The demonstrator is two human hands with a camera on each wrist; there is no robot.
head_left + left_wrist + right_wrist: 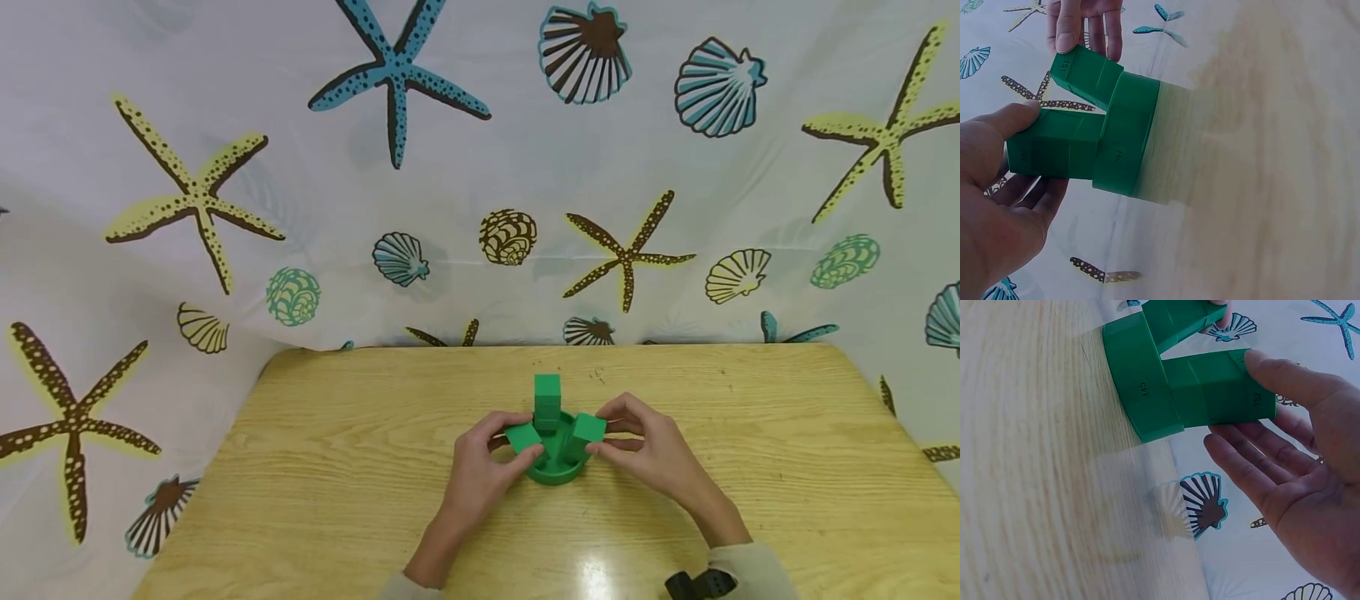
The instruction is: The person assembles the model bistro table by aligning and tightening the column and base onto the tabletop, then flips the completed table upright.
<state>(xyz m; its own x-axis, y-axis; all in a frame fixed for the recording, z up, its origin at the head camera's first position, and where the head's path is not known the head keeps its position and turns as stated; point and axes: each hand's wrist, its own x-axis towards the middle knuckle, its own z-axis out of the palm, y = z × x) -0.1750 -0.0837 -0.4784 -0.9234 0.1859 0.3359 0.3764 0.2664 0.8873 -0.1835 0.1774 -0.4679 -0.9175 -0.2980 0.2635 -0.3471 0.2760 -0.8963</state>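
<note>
A round green dish [555,477] sits on the table, with three green square blocks standing up from it. On the left side, my left hand [480,467] pinches the top of one block [523,437] between thumb and fingers; that block leans outward. My right hand [652,450] holds the top of the right block [589,428], thumb on the near face and fingers behind. The tall back block [547,402] stands upright, touched by neither hand. Small dark numbers mark the dish wall [1121,144] and the left block [1054,145] in the left wrist view.
A light wooden table [337,433] extends around the dish. Behind it and at both sides hangs a white cloth [450,183] printed with starfish and shells. A black band [701,585] is on the right wrist, at the sleeve.
</note>
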